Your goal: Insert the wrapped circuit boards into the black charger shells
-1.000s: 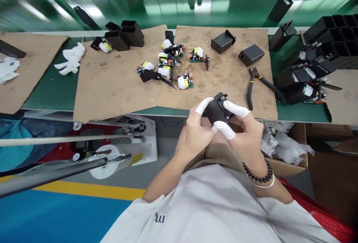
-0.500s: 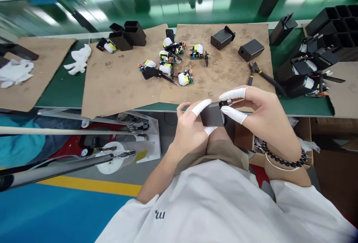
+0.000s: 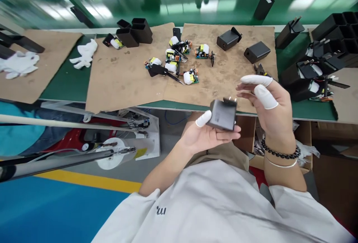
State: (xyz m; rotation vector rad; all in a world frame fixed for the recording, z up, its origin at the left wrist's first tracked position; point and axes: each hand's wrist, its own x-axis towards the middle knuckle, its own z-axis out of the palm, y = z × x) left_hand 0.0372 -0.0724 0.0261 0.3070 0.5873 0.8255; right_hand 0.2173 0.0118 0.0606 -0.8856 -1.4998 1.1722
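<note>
My left hand lies palm up below the table edge and holds a small black charger housing, its thumb in a white finger cot pressed against the left side. Two metal prongs show at the housing's top right. My right hand hovers just right of the housing, apart from it, fingers spread and two of them capped with white finger cots. It holds nothing. A dark bead bracelet and a thin bangle sit on the right wrist.
On the cardboard mats lie several small circuit boards, two closed black housings, and pliers partly behind my right hand. Open black shells stand at the back, more at the far right. White gloves lie left.
My right hand has let go of the black housing and drawn back to the right, opening. The left hand has turned palm up and now carries the housing alone.
</note>
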